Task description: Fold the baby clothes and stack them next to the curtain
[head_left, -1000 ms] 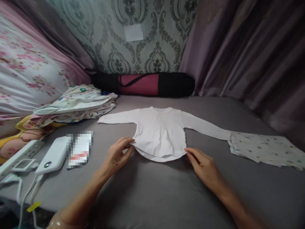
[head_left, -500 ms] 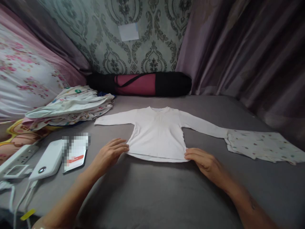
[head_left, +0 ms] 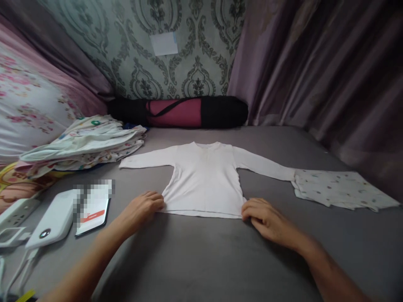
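Note:
A small white long-sleeved shirt (head_left: 203, 180) lies flat on the grey bed sheet (head_left: 189, 260), sleeves spread out and neckline away from me. My left hand (head_left: 146, 208) is closed on the hem's left corner, fingertips pressed together at the fabric. At the opposite bottom corner, my right hand (head_left: 262, 218) pinches the hem, its thumb tucked under the fingers. Between the hands the hem runs nearly straight. The shirt's right cuff meets a folded, patterned white garment (head_left: 340, 188).
To the left are a pile of clothes (head_left: 91, 140), a phone (head_left: 94, 212), a white power bank (head_left: 55, 218) with cables and a power strip (head_left: 19, 212). A black and maroon roll bag (head_left: 176, 112) lies along the wall. Purple curtains (head_left: 292, 63) hang at the right.
Both hands have drawn the hem slightly toward me, and the left hand has moved a little outward. The gap between the shirt's front and back hem edges has narrowed. The view has shifted slightly.

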Available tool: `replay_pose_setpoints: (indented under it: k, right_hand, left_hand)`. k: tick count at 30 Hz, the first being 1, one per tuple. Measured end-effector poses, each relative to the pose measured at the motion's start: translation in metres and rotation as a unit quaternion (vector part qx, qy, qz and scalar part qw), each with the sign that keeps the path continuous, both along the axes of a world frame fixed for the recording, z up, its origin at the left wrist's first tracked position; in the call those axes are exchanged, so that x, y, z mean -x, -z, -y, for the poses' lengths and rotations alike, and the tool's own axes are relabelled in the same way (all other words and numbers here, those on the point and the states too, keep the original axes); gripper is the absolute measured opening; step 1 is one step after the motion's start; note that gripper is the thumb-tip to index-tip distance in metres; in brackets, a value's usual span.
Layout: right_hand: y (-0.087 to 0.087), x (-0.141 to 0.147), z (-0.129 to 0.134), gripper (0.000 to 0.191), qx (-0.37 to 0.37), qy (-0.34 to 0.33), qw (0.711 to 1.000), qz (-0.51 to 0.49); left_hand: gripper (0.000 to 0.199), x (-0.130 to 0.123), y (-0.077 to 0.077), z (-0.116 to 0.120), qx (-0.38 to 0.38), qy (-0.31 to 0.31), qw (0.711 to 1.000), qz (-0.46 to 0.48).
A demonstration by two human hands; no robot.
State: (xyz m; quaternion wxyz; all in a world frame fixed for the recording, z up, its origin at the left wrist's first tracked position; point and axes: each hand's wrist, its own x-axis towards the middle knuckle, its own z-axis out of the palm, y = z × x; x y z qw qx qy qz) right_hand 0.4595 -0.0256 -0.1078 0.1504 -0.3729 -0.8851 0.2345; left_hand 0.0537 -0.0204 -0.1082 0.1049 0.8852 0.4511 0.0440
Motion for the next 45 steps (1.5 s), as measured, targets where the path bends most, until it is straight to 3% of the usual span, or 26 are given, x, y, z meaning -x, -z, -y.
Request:
replay_pose_setpoints:
  k: [4,7,9,12,14,17,22,26,32,36,41,45]
  right_hand:
    - [-0.013,-0.001,-0.013,0.024,0.047,0.051,0.998,-0.008]
    - [-0.009,-0.003,-0.048,0.023,0.003,0.132,0.991,-0.009]
    - [-0.001,-0.003,-0.078,0.022,-0.054,0.183,0.981,0.033]
    - [0.009,0.003,-0.112,0.024,-0.114,0.212,0.964,0.111]
    - [0.014,0.007,-0.124,0.027,-0.132,0.199,0.957,0.164]
    - [0.017,0.012,-0.13,0.03,-0.156,0.184,0.946,0.216]
    - [0.019,0.009,-0.136,0.031,-0.196,0.163,0.933,0.255]
    - [0.018,0.001,-0.145,0.028,-0.23,0.14,0.925,0.268]
    - [0.023,-0.005,-0.153,0.023,-0.261,0.087,0.919,0.282]
    - [0.027,-0.008,-0.153,0.023,-0.258,0.076,0.923,0.277]
    - [0.016,-0.001,-0.147,0.028,-0.191,0.145,0.934,0.266]
    - [0.013,0.036,-0.136,0.036,-0.186,0.181,0.937,0.232]
  left_hand:
    - [0.025,-0.021,-0.01,-0.012,-0.016,-0.021,0.999,-0.038]
    - [0.033,-0.069,-0.02,-0.02,-0.024,0.017,0.999,0.018]
    - [0.032,-0.113,-0.023,-0.021,-0.008,0.081,0.995,0.062]
    - [0.019,-0.179,-0.017,-0.015,0.002,0.157,0.985,0.075]
    - [0.016,-0.212,-0.008,-0.011,-0.004,0.158,0.985,0.075]
    - [0.026,-0.239,0.005,-0.007,-0.001,0.112,0.992,0.054]
    - [0.019,-0.247,0.011,-0.006,-0.001,0.081,0.996,0.029]
    - [0.02,-0.248,0.015,-0.006,-0.02,0.094,0.995,0.019]
    - [0.017,-0.244,0.029,-0.01,0.002,0.086,0.991,0.098]
    - [0.015,-0.241,0.029,-0.012,0.028,0.095,0.987,0.13]
    - [0.015,-0.243,0.028,-0.001,-0.014,0.097,0.983,0.153]
    - [0.043,-0.25,0.038,0.02,-0.02,0.089,0.988,0.127]
